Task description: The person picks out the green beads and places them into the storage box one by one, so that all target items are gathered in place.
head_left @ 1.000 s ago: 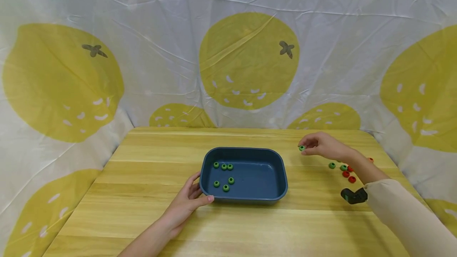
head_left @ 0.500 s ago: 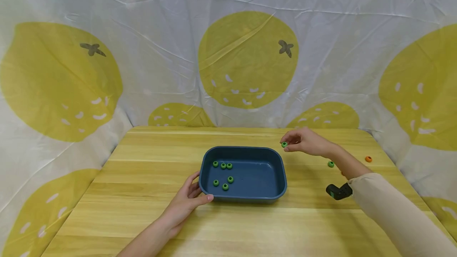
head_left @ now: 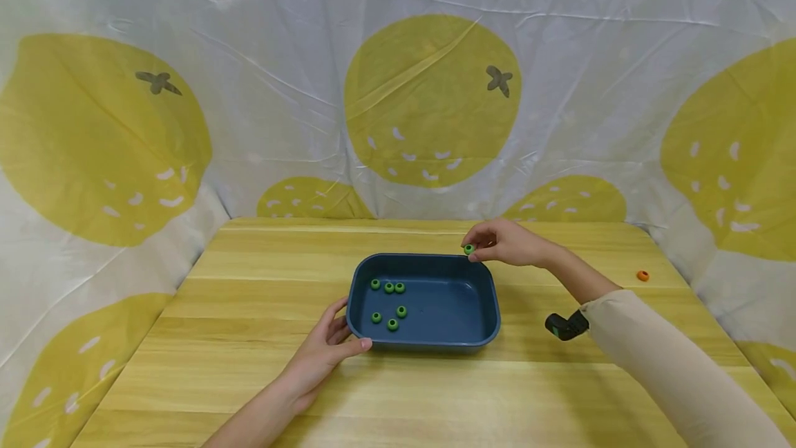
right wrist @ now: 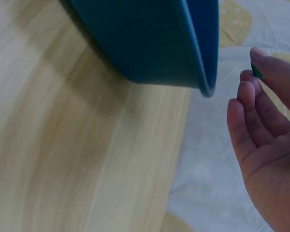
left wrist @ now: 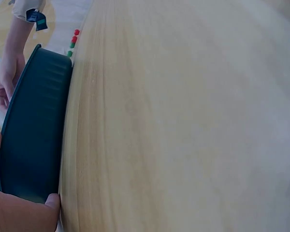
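Observation:
A dark blue rectangular tub (head_left: 444, 313) stands on the wooden table, with several green beads (head_left: 401, 312) spread over the left half of its floor. My left hand (head_left: 314, 361) grips the tub's near left corner, thumb at the near rim and fingers along the left wall. Between thumb and fingertips my right hand (head_left: 513, 243) pinches one green bead (head_left: 469, 249), just above the tub's far right rim. The right wrist view shows that bead (right wrist: 256, 70) mostly covered by the fingers, beside the tub's rim.
An orange bead (head_left: 643, 276) lies on the table (head_left: 497, 399) at the far right. Red beads (left wrist: 74, 39) and green beads (left wrist: 69, 53) show beyond the tub in the left wrist view; the right forearm hides them from the head. A lemon-print cloth (head_left: 298, 109) hangs behind.
My right hand has moved left with the green bead, from right of the tub to its far right rim. The forearm now covers the loose beads. My left hand stays on the tub.

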`<control>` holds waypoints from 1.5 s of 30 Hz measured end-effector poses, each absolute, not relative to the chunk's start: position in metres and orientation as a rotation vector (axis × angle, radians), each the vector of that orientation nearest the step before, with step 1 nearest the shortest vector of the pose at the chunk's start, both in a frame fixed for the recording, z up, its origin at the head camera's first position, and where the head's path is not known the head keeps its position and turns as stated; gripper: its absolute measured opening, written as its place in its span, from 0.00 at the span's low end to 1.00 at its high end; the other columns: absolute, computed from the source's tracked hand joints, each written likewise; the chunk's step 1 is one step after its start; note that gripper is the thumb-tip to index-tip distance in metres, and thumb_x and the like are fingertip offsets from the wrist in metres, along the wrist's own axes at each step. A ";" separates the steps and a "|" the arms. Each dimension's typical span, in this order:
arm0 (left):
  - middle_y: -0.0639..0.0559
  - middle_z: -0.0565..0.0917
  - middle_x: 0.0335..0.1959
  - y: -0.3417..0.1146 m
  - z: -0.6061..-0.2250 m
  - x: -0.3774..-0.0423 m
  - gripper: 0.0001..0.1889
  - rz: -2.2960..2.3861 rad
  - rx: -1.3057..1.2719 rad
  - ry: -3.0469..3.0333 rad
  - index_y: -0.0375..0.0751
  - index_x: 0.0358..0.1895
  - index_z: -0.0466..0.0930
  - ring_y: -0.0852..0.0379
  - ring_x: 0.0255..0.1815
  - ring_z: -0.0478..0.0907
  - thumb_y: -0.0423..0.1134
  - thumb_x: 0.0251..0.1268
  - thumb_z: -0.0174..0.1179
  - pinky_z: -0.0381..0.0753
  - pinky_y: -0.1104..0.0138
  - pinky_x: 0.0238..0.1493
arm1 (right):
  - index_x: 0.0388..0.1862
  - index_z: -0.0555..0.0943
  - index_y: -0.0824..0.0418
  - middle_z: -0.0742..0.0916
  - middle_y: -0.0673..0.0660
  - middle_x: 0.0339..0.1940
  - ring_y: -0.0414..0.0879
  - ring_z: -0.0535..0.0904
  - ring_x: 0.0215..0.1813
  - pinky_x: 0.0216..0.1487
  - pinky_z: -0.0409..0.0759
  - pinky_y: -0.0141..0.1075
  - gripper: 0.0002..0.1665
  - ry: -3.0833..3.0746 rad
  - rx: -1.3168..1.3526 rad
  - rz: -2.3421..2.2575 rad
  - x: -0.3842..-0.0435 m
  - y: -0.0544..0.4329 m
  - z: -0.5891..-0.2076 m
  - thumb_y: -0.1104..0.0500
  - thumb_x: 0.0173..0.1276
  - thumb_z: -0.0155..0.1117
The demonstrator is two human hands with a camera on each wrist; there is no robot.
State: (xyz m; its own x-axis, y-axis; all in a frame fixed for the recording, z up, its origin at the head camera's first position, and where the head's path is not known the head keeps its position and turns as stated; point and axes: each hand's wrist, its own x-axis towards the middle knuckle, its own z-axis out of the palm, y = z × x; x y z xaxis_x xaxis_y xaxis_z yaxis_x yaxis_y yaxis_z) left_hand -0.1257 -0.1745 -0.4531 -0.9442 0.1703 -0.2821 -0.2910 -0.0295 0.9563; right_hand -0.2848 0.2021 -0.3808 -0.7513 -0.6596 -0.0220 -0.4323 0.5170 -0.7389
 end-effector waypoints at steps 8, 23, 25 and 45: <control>0.35 0.65 0.76 -0.174 -0.452 -0.127 0.47 2.037 -0.132 1.944 0.51 0.81 0.56 0.38 0.77 0.62 0.35 0.63 0.74 0.61 0.40 0.72 | 0.55 0.85 0.62 0.87 0.51 0.42 0.47 0.84 0.45 0.51 0.83 0.43 0.14 2.456 -1.004 -1.049 -0.288 0.180 -0.370 0.58 0.74 0.70; 0.36 0.65 0.76 -0.174 -0.452 -0.127 0.47 2.027 -0.142 1.944 0.51 0.81 0.56 0.38 0.78 0.60 0.36 0.63 0.74 0.60 0.40 0.73 | 0.54 0.86 0.61 0.88 0.51 0.45 0.45 0.83 0.46 0.51 0.83 0.40 0.13 2.378 -1.191 -1.031 -0.303 0.131 -0.374 0.60 0.73 0.71; 0.36 0.65 0.76 -0.174 -0.452 -0.126 0.46 2.026 -0.146 1.942 0.52 0.81 0.56 0.38 0.78 0.60 0.36 0.63 0.74 0.59 0.40 0.73 | 0.54 0.86 0.62 0.88 0.51 0.45 0.45 0.83 0.45 0.51 0.83 0.40 0.13 2.361 -1.200 -1.029 -0.304 0.125 -0.376 0.61 0.73 0.71; 0.36 0.65 0.76 -0.172 -0.451 -0.128 0.45 2.025 -0.163 1.928 0.53 0.81 0.57 0.38 0.78 0.60 0.36 0.64 0.74 0.59 0.40 0.73 | 0.55 0.85 0.69 0.88 0.51 0.43 0.40 0.84 0.44 0.51 0.82 0.35 0.17 2.296 -1.302 -0.993 -0.312 0.078 -0.390 0.62 0.71 0.72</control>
State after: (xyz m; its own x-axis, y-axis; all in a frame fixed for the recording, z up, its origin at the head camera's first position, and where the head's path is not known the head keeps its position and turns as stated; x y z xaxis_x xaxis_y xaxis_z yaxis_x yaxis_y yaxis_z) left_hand -0.1284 -0.1720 -0.4510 -0.9360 0.1638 -0.3114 -0.3191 -0.0220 0.9475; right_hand -0.3122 0.0776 -0.3903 -0.5332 -0.8439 0.0598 -0.6213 0.3426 -0.7047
